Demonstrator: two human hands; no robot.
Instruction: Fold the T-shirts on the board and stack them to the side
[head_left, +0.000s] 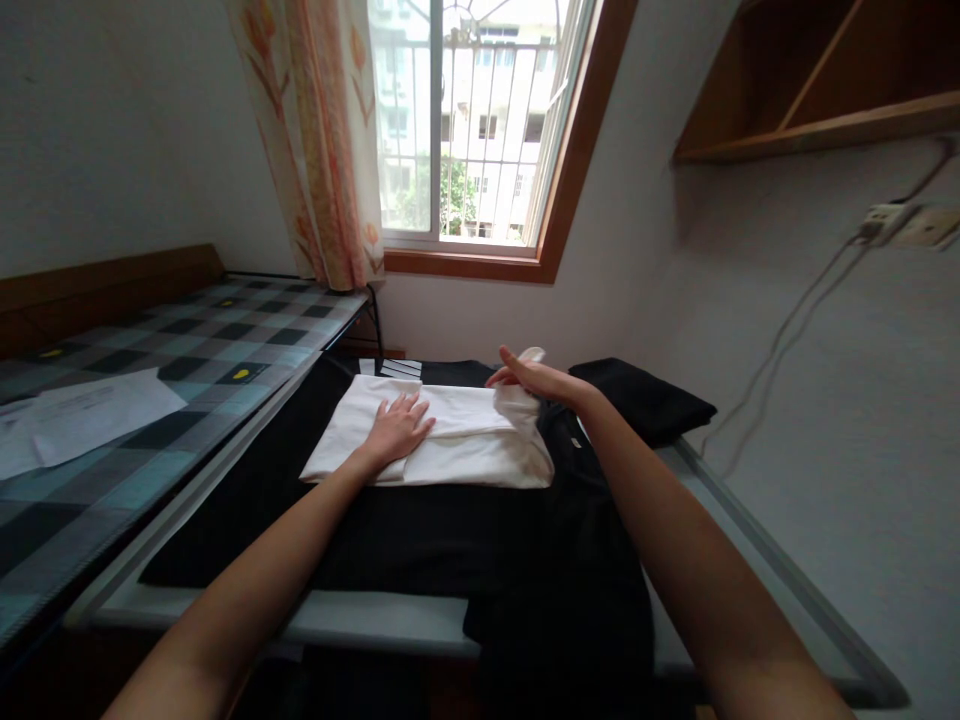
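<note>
A folded white shirt (457, 455) lies in a long flat rectangle on top of a spread black shirt (420, 540). My left hand (400, 428) rests flat on the left part of the white shirt with its fingers spread. At the other end, my right hand (534, 378) has its fingers closed on a bunched bit of the white cloth, lifted slightly off the pile. Some of that cloth pokes out beyond the hand, and the fingertips are partly hidden. A small pale label shows on the black shirt, right of the white one.
The black shirt hangs over the front edge of a pale table (390, 612). A folded black cloth (637, 400) sits at the back right. To the left stands a bed with a checked cover (292, 325) and paper sheets (105, 410). A cable (780, 335) hangs along the right wall.
</note>
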